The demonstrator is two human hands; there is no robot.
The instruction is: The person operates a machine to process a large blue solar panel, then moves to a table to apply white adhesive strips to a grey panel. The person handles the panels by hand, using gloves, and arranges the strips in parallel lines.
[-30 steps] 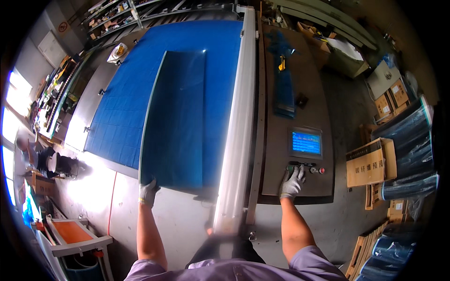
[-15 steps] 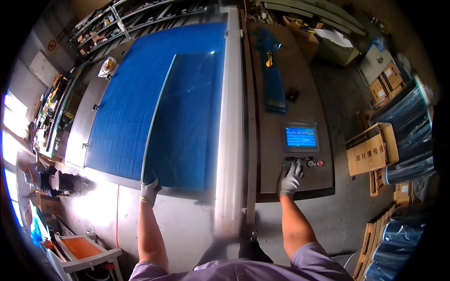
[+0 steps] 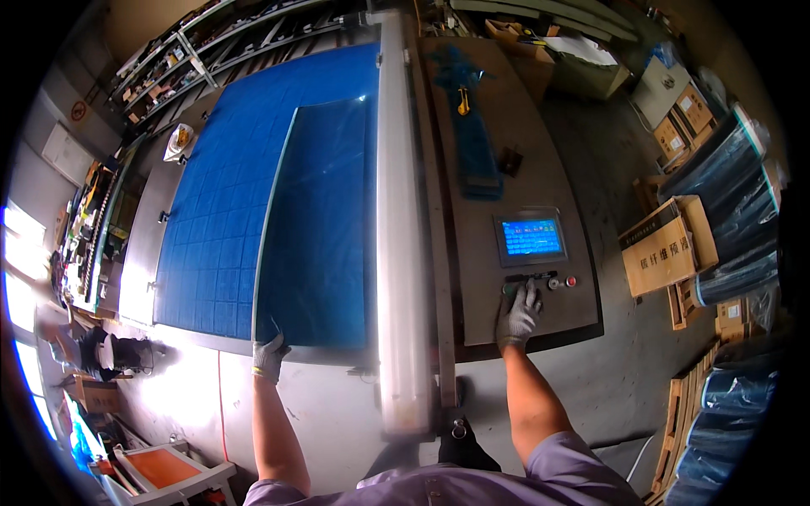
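My gloved left hand [image 3: 269, 357] grips the glass sheet's [image 3: 321, 228] near corner at seven o'clock; my right hand [image 3: 518, 315], fingers spread, presses the control panel's [image 3: 540, 253] buttons. Next, I judge, steadying the sheet.

A large clear rectangular glass sheet [image 3: 316, 228] lies flat on the blue gridded table top [image 3: 224, 211], its long side just beside the pale metal beam. On the grey control panel [image 3: 506, 169], small buttons [image 3: 540, 280] sit below the lit blue screen [image 3: 531, 237]; one seems red.
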